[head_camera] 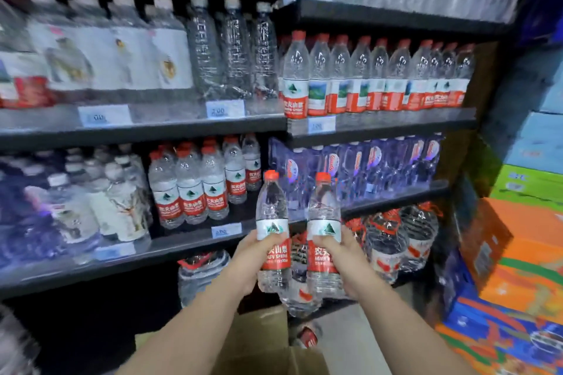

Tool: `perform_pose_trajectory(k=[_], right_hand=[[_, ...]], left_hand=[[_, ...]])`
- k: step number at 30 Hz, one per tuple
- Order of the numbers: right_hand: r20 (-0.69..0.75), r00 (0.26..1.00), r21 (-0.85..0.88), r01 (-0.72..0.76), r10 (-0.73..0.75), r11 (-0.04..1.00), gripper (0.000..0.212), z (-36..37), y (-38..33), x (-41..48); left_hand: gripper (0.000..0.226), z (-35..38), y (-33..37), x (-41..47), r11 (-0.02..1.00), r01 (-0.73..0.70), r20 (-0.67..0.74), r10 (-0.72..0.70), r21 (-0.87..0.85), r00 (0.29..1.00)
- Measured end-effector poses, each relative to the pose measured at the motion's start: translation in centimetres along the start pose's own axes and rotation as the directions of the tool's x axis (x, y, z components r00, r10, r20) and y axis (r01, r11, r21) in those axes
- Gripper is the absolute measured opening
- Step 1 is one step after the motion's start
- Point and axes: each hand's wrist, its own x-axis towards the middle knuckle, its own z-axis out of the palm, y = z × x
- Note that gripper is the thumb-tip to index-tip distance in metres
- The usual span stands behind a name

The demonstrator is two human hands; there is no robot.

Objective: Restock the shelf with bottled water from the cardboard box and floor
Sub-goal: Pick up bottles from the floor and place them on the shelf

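Red-capped left bottle (272, 231) and right bottle (323, 234) are upright, left hand (254, 260) and right hand (345, 266) each clamped round a label, probably so they slot straight into the matching row (189, 192).

A dark gap opens on the lower shelf (189, 246) right of the red-capped bottles (190, 189) — blue-wrapped packs (350, 167) wall its far side; the upper row (377, 79) stands full.
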Motion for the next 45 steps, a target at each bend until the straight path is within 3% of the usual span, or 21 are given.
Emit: perform_pose_trajectory(k=[4,9,17,21,26,32,39,45], right_hand=[[0.005,0.996,-0.129,0.088,-0.088,0.988,0.042,4.5,-1.4,3.5],[0.082,0.98,-0.208,0.196,-0.183,0.958,0.051,9.3,-2.6,8.9],[0.113,0.958,-0.219,0.282,-0.263,0.934,0.062,12.9,-0.6,18.4],[0.136,0.956,-0.229,0.286,-0.26,0.931,0.058,13.1,1.6,21.7],[0.151,0.966,-0.283,0.247,-0.211,0.927,0.062,13.0,3.7,23.6],[0.163,0.969,-0.324,0.231,-0.187,0.917,0.065,13.0,3.3,23.2],[0.031,0.955,-0.519,0.269,-0.296,0.811,0.054,13.5,4.9,21.7],[-0.002,0.955,-0.57,0.242,-0.296,0.785,0.043,15.4,4.7,23.5]], left_hand=[[0.044,-3.3,2.1,2.2,0.996,-0.081,-0.127,0.084,0.033,0.988],[0.031,-5.7,5.7,6.5,0.961,-0.228,-0.24,0.26,0.154,0.935],[0.045,-7.0,6.0,14.5,0.863,-0.314,-0.201,0.415,0.396,0.887],[0.053,-7.4,4.6,17.3,0.813,-0.355,-0.202,0.486,0.462,0.851],[0.058,-8.4,3.3,18.6,0.796,-0.356,-0.176,0.491,0.49,0.853],[0.061,-9.0,3.0,19.1,0.769,-0.305,-0.129,0.445,0.562,0.886],[0.042,-8.6,1.5,17.9,0.74,-0.108,-0.285,0.383,0.664,0.879],[0.028,-8.9,1.8,19.0,0.689,0.017,-0.385,0.385,0.725,0.839]])
